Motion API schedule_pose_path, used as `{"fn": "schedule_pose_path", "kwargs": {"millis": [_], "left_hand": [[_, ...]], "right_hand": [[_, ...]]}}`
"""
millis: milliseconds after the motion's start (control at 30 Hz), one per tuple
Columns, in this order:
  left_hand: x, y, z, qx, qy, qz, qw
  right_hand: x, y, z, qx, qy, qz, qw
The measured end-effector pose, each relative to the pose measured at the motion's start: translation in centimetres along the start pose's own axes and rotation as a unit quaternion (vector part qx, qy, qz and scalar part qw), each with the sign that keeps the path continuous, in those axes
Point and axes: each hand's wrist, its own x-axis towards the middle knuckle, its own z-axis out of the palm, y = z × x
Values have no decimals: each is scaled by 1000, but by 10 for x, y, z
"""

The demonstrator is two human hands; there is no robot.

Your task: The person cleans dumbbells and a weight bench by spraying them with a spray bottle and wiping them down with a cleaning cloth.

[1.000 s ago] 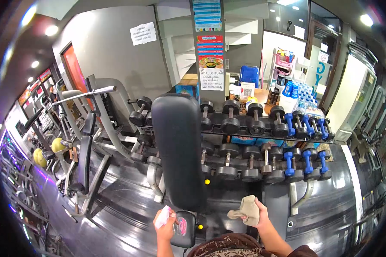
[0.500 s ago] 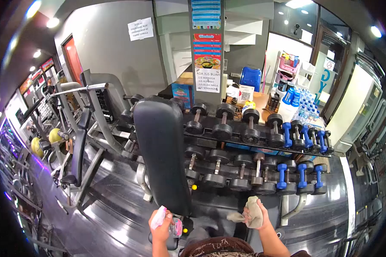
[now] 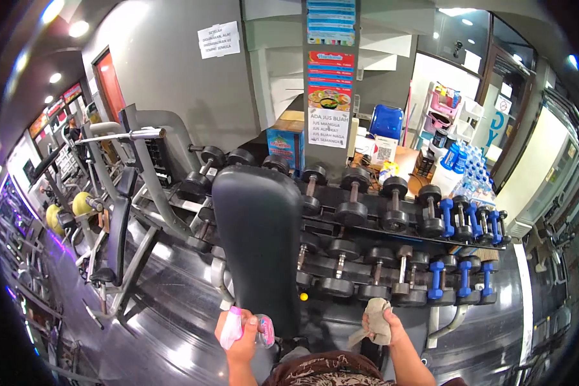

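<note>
My left hand point(image 3: 242, 349) is closed around a spray bottle point(image 3: 266, 330) with a pink and white trigger head and a pink label; it is tilted over sideways. In my right hand point(image 3: 397, 329) is a bunched, greyish-beige cloth point(image 3: 379, 320), one end of it hanging out toward the left. Straight ahead rises the black padded backrest of a weight bench point(image 3: 257, 235), upright and just beyond my left hand. Neither the bottle nor the cloth appears to touch the pad.
Behind the bench stands a two-tier dumbbell rack point(image 3: 392, 235) with black and blue dumbbells. A weight machine point(image 3: 119, 225) is on the left. Water bottles point(image 3: 475, 170) and a blue chair point(image 3: 386, 122) are at the back right. A small yellow ball point(image 3: 303, 296) shows beside the bench.
The view has shifted, so the bench and rack sit further right and slightly lower. Both hands keep their hold, and the cloth's loose end now hangs lower and closer to my right hand.
</note>
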Motion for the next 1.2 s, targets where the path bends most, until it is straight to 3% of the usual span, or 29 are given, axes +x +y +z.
{"fn": "schedule_pose_path", "kwargs": {"millis": [100,200,300,400,633,733,833,1033,1133,1200], "left_hand": [[25,4,-6,22,10,-15,1000],[52,-6,-16,94,-18,28,995],[70,2,-11,7,7,-45,999],[77,-14,-26,30,12,-38,999],[87,-43,-69,103,25,30,994],[97,-21,-60,27,77,-26,996],[97,-32,-68,42,84,-23,995],[78,-50,-85,106,30,-25,994],[74,-41,-82,40,-2,-89,995],[71,-60,-89,63,-17,-28,997]], "right_hand": [[35,-3,16,-41,18,-7,999],[61,-1,40,-42,24,-9,999],[81,10,50,-45,10,0,999],[87,22,64,-50,83,18,995],[121,27,79,-58,47,53,996],[137,24,89,-74,23,47,996],[146,24,98,-63,8,57,996],[162,39,94,-66,3,75,995],[159,41,99,-72,10,72,995],[161,45,94,-74,11,72,995]]}}
